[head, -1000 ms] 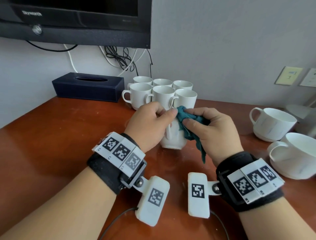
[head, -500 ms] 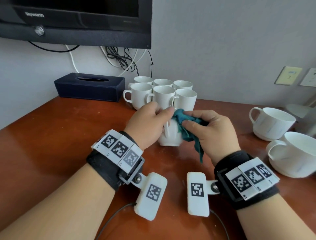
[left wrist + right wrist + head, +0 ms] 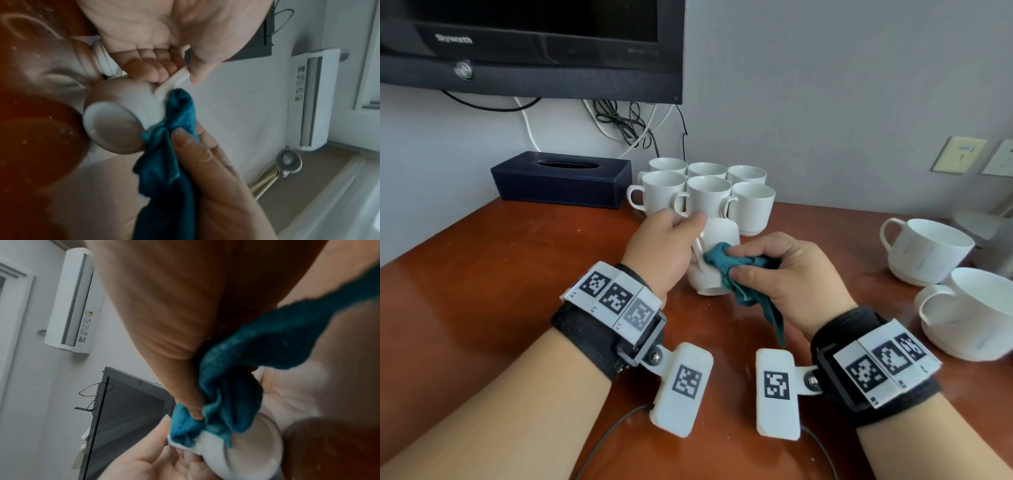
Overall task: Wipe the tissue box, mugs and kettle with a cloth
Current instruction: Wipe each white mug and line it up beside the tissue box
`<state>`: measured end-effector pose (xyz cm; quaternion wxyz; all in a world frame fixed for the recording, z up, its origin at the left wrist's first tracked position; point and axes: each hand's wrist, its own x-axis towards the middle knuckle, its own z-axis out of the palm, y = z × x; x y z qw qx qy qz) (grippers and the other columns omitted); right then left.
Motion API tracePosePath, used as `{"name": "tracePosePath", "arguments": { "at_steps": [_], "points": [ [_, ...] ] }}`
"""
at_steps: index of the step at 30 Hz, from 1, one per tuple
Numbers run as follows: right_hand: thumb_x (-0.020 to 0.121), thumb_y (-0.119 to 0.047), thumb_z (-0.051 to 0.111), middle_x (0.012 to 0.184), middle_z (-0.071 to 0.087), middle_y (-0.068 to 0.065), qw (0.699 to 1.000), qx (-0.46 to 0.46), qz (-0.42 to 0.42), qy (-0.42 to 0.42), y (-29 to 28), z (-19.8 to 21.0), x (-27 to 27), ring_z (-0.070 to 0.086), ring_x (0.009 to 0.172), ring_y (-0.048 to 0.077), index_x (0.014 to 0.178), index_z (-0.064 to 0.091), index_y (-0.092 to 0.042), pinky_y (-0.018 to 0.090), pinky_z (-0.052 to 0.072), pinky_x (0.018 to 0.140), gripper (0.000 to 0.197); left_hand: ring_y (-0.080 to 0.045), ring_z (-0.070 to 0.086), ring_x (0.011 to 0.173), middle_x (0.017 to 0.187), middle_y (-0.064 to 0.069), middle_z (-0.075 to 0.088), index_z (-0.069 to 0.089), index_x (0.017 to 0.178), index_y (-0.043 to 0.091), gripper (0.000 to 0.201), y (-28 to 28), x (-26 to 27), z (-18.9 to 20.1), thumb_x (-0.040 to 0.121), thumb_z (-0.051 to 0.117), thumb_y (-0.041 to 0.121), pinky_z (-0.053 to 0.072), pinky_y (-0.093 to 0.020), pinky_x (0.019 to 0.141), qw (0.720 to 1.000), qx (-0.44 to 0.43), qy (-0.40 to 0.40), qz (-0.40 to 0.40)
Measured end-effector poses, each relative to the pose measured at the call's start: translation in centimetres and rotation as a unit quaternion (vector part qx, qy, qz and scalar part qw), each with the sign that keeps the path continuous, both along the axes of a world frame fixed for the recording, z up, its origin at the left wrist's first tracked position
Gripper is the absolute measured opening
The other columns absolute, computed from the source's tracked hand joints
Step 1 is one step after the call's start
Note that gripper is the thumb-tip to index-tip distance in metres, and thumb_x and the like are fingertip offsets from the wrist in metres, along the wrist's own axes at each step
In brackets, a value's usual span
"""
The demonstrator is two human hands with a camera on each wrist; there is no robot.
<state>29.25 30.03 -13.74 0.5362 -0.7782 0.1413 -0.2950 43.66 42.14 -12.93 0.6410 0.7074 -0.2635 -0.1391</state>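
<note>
Landmark: cluster of six white mugs at the back of the wooden table, standing upright in two rows of three; handles of the front row point toward the tissue box.

Held mug just in front of the cluster, lifted off the table and tipped, its open mouth turned down toward the person; the left-wrist view looks into the mouth; left hand grips it by the handle, fingers curled through the loop and thumb pressed on the handle's outer edge.

Right hand on the side of the held mug away from the tissue box; thumb and fingers pinch a bunched teal cloth against the mug wall right beside the handle; a loose tail of cloth hangs down below the palm toward the table.

Dark tissue box just beside the cluster, against the wall, under the black monitor; cables hang behind the cluster.

Two wider white cups well apart from the cluster, on the far side from the tissue box; the nearer one partly cut by the frame edge.
</note>
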Motion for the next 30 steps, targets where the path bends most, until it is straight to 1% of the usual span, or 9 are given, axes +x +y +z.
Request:
{"name": "tracePosePath", "arguments": {
  "at_steps": [2, 4, 7, 11, 16, 19, 21, 25, 30],
  "points": [
    [0.084, 0.002, 0.081, 0.102, 0.07, 0.004, 1.0, 0.009, 0.017, 0.023, 0.4, 0.1, -0.2, 0.073, 0.066, 0.01, 0.095, 0.08, -0.015, 0.022, 0.058, 0.056, 0.021, -0.019, 0.062, 0.07, 0.078, -0.006, 0.065, 0.069, 0.097, 0.006, 0.034, 0.0, 0.3, 0.0, 0.102, 0.064, 0.04, 0.053, -0.036, 0.063, 0.998, -0.028, 0.063, 0.007],
    [0.085, 0.002, 0.08, 0.103, 0.07, 0.005, 0.999, 0.017, 0.02, 0.028, 0.6, 0.1, -0.2, 0.072, 0.062, 0.01, 0.094, 0.079, -0.015, 0.022, 0.057, 0.053, 0.019, -0.017, 0.06, 0.069, 0.077, -0.005, 0.064, 0.069, 0.098, 0.006, 0.032, 0.1, 0.3, 0.0, 0.102, 0.064, 0.037, 0.049, -0.032, 0.061, 0.996, -0.041, 0.082, 0.001],
    [0.086, 0.003, 0.078, 0.103, 0.072, 0.011, 0.999, 0.03, 0.0, -0.014, 0.7, 0.4, -0.2, 0.073, 0.066, 0.01, 0.092, 0.079, -0.018, 0.023, 0.059, 0.054, 0.021, -0.014, 0.062, 0.066, 0.08, -0.008, 0.067, 0.068, 0.1, 0.003, 0.035, 0.1, -0.3, 0.1, 0.101, 0.066, 0.038, 0.05, -0.034, 0.065, 0.999, -0.02, 0.017, -0.027],
    [0.086, -0.011, 0.083, 0.106, 0.074, 0.005, 0.993, -0.029, -0.081, -0.077, -0.3, 0.0, 0.3, 0.075, 0.089, 0.015, 0.089, 0.081, -0.038, 0.036, 0.064, 0.071, 0.027, -0.011, 0.063, 0.065, 0.075, -0.006, 0.067, 0.062, 0.096, -0.003, 0.04, 0.2, -1.3, 0.7, 0.098, 0.068, 0.037, 0.055, -0.032, 0.065, 0.994, 0.018, -0.085, -0.073],
    [0.083, -0.023, 0.079, 0.105, 0.071, -0.004, 0.983, -0.059, -0.128, -0.119, -0.5, 0.1, 0.6, 0.072, 0.1, 0.018, 0.097, 0.079, -0.044, 0.047, 0.061, 0.087, 0.025, -0.032, 0.069, 0.075, 0.071, -0.005, 0.07, 0.063, 0.086, 0.007, 0.036, 0.7, -1.8, 1.3, 0.097, 0.07, 0.041, 0.061, -0.055, 0.079, 0.981, 0.046, -0.143, -0.121],
    [0.085, -0.015, 0.082, 0.106, 0.071, -0.001, 0.986, -0.061, -0.115, -0.104, -0.5, 0.0, 0.6, 0.071, 0.1, 0.017, 0.093, 0.079, -0.042, 0.047, 0.061, 0.089, 0.028, -0.025, 0.068, 0.07, 0.069, -0.002, 0.069, 0.064, 0.087, 0.007, 0.036, 0.6, -1.8, 1.2, 0.097, 0.069, 0.041, 0.06, -0.053, 0.08, 0.983, 0.043, -0.146, -0.107],
    [0.084, -0.013, 0.083, 0.105, 0.073, 0.0, 0.992, -0.062, -0.084, -0.07, -0.3, -0.1, 0.5, 0.073, 0.096, 0.017, 0.091, 0.08, -0.039, 0.045, 0.062, 0.086, 0.027, -0.016, 0.066, 0.067, 0.071, -0.003, 0.069, 0.065, 0.093, 0.002, 0.039, 0.3, -1.5, 0.9, 0.098, 0.068, 0.041, 0.059, -0.046, 0.078, 0.988, 0.033, -0.133, -0.07],
    [0.086, 0.003, 0.079, 0.101, 0.074, 0.009, 1.0, 0.009, 0.002, -0.012, 0.6, 0.1, 0.1, 0.074, 0.07, 0.011, 0.09, 0.078, -0.023, 0.025, 0.061, 0.058, 0.026, -0.01, 0.063, 0.059, 0.071, -0.003, 0.065, 0.067, 0.097, 0.003, 0.039, 0.1, -0.5, 0.3, 0.1, 0.065, 0.042, 0.057, -0.04, 0.072, 0.999, 0.008, -0.051, -0.007],
    [0.084, -0.001, 0.082, 0.101, 0.076, 0.007, 1.0, 0.001, 0.008, 0.013, 0.4, -0.1, 0.2, 0.076, 0.072, 0.022, 0.089, 0.081, -0.027, 0.038, 0.064, 0.061, 0.026, -0.019, 0.062, 0.07, 0.08, -0.008, 0.065, 0.066, 0.094, 0.005, 0.029, 0.0, 0.2, 0.2, 0.101, 0.063, 0.033, 0.053, -0.04, 0.072, 1.0, -0.003, -0.01, -0.003]
  ]
}}
